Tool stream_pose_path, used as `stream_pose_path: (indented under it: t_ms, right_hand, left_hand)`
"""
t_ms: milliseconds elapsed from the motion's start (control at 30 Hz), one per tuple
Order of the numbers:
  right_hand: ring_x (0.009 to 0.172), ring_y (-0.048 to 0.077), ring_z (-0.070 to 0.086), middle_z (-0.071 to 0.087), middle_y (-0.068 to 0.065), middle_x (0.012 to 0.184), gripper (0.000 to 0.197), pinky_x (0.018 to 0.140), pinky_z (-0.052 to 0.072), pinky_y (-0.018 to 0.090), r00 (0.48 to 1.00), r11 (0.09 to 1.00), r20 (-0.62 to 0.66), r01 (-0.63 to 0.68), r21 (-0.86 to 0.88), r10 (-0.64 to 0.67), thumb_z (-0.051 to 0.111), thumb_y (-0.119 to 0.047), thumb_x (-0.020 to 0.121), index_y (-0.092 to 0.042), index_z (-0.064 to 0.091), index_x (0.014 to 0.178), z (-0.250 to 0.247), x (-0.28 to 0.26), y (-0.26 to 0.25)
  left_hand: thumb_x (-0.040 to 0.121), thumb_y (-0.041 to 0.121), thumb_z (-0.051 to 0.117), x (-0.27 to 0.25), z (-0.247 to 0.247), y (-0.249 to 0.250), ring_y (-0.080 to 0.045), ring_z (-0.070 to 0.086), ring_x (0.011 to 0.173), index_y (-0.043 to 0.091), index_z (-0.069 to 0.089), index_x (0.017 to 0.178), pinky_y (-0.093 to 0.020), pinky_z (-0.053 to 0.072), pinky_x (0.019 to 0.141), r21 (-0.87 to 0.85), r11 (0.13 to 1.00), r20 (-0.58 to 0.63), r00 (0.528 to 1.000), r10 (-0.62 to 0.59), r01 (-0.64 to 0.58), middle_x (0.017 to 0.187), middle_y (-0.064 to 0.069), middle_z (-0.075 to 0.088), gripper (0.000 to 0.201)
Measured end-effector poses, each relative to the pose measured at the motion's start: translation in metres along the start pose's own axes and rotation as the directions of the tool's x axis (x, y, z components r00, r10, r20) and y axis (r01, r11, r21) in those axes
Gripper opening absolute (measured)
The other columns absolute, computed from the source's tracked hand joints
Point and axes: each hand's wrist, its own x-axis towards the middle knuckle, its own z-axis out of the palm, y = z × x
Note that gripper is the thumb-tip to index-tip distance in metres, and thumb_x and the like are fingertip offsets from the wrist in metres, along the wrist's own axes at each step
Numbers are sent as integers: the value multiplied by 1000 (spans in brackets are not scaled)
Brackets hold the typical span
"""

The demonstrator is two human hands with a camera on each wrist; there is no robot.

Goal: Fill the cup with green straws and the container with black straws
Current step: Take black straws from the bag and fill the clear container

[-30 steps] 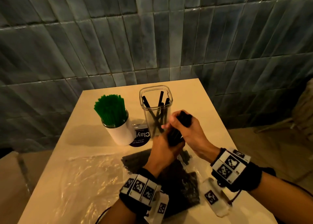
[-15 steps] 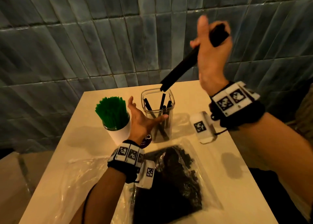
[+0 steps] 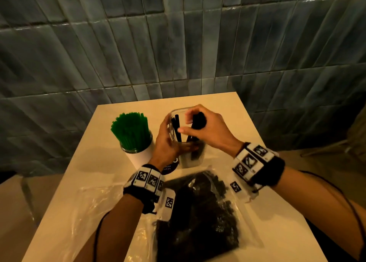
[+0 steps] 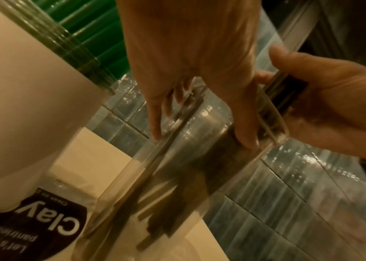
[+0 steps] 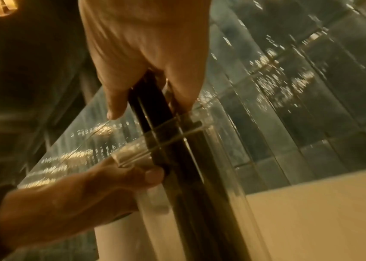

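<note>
Green straws (image 3: 130,131) stand packed in a white cup (image 3: 141,155) at the table's left. Beside it, a clear container (image 3: 193,160) holds a few black straws. My left hand (image 3: 170,139) grips the container's left wall, thumb on the near side. My right hand (image 3: 190,123) holds a bundle of black straws (image 3: 199,121) upright, its lower end inside the container. In the right wrist view the bundle (image 5: 177,159) passes the rim, held between fingers (image 5: 115,98). The left wrist view shows fingers (image 4: 244,123) wrapped on the container (image 4: 177,176).
A plastic bag of black straws (image 3: 198,212) lies near the table's front edge. An empty clear bag (image 3: 79,212) lies to its left. A round black label (image 3: 168,168) sits between cup and container. The tiled wall (image 3: 178,43) stands just behind the table (image 3: 227,111).
My right hand came down from high above with the black bundle and put its end into the container. My left hand went from open beside the container to gripping it.
</note>
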Motion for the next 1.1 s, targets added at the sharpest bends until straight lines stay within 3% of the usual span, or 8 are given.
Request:
stream_pose_path:
  t_ms: [133,200,333,533,667,800,967,1100]
  right_hand:
    - [101,2,58,54,-5,116,75,92,45,13,964,979,-170,198,-57,-205,83,-31,66,-29,39,126,-6,-30,4]
    - [103,0,54,54,-1,119,65,93,42,11,945,964,-197,243,-106,-260,79,-28,73,-27,40,124,-6,-42,10]
    - [104,4,51,55,1,116,30,90,39,8,968,933,-72,210,-293,-241,59,-34,90,-15,56,114,-5,-57,8]
    - [124,12,47,55,0,133,43,118,8,37,970,810,243,150,-568,-10,35,-34,96,-23,37,138,1,-60,3]
    - [117,14,47,55,-3,130,55,103,37,35,969,667,244,211,-715,-46,26,-58,91,-24,56,124,-3,-64,-6]
    - [131,21,38,43,2,144,73,110,28,37,959,572,280,211,-792,34,13,-71,85,-28,47,134,-7,-56,-8]
    - [75,20,58,64,4,85,83,73,43,30,885,534,448,318,-783,130,23,-89,70,-25,55,112,-12,-52,3]
    - [87,25,61,65,5,101,85,84,44,34,831,474,545,439,-763,107,46,-87,63,-20,55,115,-9,-55,12]
  left_hand:
    - [48,25,93,-27,14,-1,-4,48,121,25,23,143,-21,46,97,119,989,-73,993,97,-88,138,6,42,119]
    - [49,23,93,-38,21,2,1,48,117,23,22,144,-9,44,91,139,984,-95,988,123,-110,138,7,41,118]
    - [52,34,91,-47,28,6,-4,39,127,20,21,143,-13,39,100,230,945,-79,964,254,-231,143,2,33,115]
    - [56,19,90,-56,30,14,-5,23,130,13,10,144,-17,26,109,433,825,60,924,377,-364,141,-9,30,119]
    - [63,22,86,-59,25,12,-10,23,134,15,10,145,-18,24,111,399,838,59,922,382,-372,144,-11,27,112]
    - [68,27,83,-63,25,9,-22,21,141,24,6,145,-39,26,114,412,813,118,909,400,-411,152,-10,21,110]
    - [75,38,76,-64,24,5,-3,-3,142,44,-9,142,-16,2,113,471,784,178,915,363,-403,153,11,-2,108]
    - [69,42,80,-63,23,1,7,-9,138,40,-10,139,-10,-3,111,496,795,177,937,302,-350,150,16,-6,114]
